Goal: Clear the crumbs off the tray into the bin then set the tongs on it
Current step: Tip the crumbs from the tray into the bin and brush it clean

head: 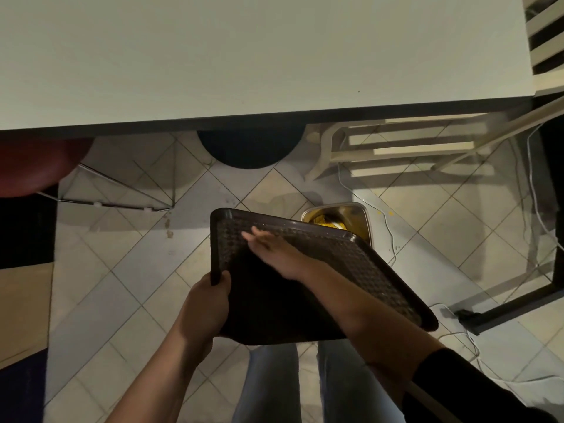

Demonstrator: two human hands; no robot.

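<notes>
Tray [268, 309] is mid-frame, off the table [244, 56], held tilted over the tiled floor [122, 254]. My left hand [207, 303] grips its left rim, fingers curled under and thumb on top. My right hand [274, 251] lies flat on the textured tray surface with fingers straight and pointing toward the upper left; it holds nothing. Bin [335, 206] sits on the floor just right of centre; the tray's far rim covers part of it. Yellow stuff visible inside. Dark round stool [250, 151] tucked under the table edge above.
</notes>
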